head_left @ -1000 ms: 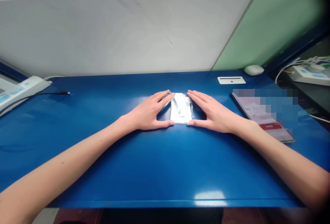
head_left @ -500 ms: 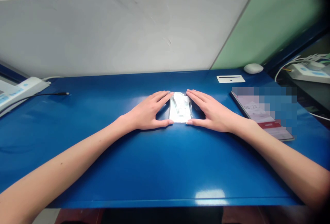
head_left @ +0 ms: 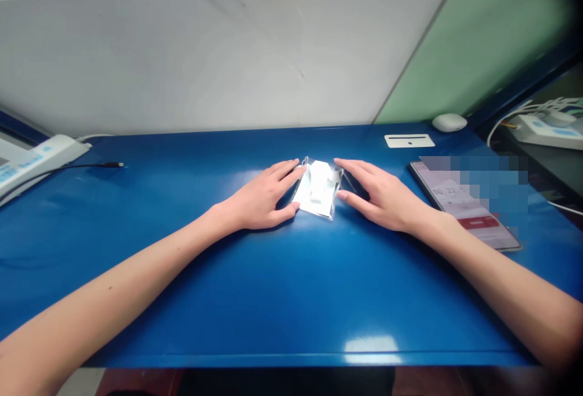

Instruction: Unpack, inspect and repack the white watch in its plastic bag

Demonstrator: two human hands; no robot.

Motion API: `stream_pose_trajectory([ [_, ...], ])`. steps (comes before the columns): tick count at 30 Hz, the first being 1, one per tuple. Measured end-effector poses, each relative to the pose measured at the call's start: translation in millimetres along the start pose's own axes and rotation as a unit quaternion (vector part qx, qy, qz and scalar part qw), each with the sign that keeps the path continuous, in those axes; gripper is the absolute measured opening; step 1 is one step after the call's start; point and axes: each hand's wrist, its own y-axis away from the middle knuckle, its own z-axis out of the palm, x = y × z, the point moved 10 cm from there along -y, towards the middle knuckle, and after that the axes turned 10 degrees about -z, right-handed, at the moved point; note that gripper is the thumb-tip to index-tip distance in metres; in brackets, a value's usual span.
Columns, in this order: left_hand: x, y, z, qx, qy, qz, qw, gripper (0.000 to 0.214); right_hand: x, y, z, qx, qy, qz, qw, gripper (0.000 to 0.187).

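A small clear plastic packet (head_left: 317, 192) with white contents lies on the blue table (head_left: 255, 299), turned a little askew; what exactly is inside I cannot make out. My left hand (head_left: 268, 194) rests at its left side, thumb and index fingertip touching that edge, with a wide gap between thumb and fingers. On the other side is my right hand (head_left: 382, 195), thumb and fingers spread. Its fingertips sit just off the packet's right edge, with nothing in them.
A phone (head_left: 464, 201) lies right of my right hand. Behind it are a white card with a slot (head_left: 409, 141) and a rounded white case (head_left: 449, 122). Power strips stand left (head_left: 40, 162) and right (head_left: 553, 129). A black cable (head_left: 91, 166) reaches in from the left.
The packet has turned from straight to slanted. My right hand has drawn slightly right, off the packet's edge, and its thumb has moved up. My left hand has barely moved.
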Motion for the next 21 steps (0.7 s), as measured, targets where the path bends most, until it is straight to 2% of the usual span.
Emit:
stream_pose_trajectory([
  [5,-4,0,0.0,0.005,0.007,-0.008,1.0,0.054,-1,2,-16,0.062,0.016,0.01,0.998,0.036],
  [9,-7,0,-1.4,0.023,0.031,-0.013,0.999,0.049,-8,2,-17,0.069,0.013,-0.018,0.997,0.029],
  [17,-5,0,-1.3,0.033,0.023,-0.003,0.999,0.046,-13,-1,-12,0.063,-0.016,-0.047,0.997,0.036],
  [21,-3,0,-2.4,0.024,0.022,-0.004,0.999,0.063,-13,-1,-7,0.048,-0.03,-0.059,0.997,0.047],
])
